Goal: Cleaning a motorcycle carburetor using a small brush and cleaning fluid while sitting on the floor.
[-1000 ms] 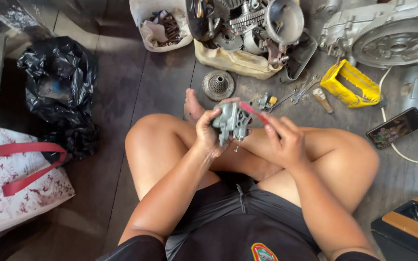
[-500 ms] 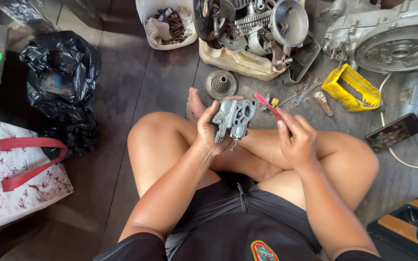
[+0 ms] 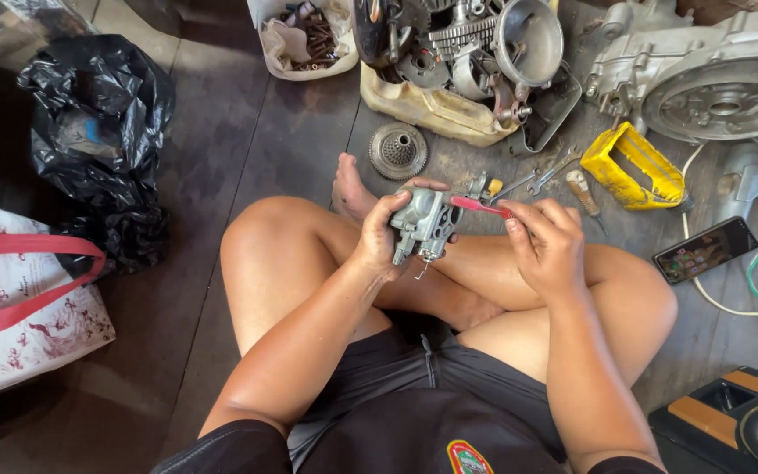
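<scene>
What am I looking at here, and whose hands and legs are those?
The camera sits on a person's head and looks down, so you see their own crossed legs and two bare hands. They sit on a dark wooden floor. The left hand holds a small grey metal engine part. The right hand holds a thin red-handled tool against that part. On the floor ahead lie a round ribbed metal disc, a yellow plastic container, a big silver engine casing and a black phone. A crumpled black plastic bag lies off to the left.
</scene>
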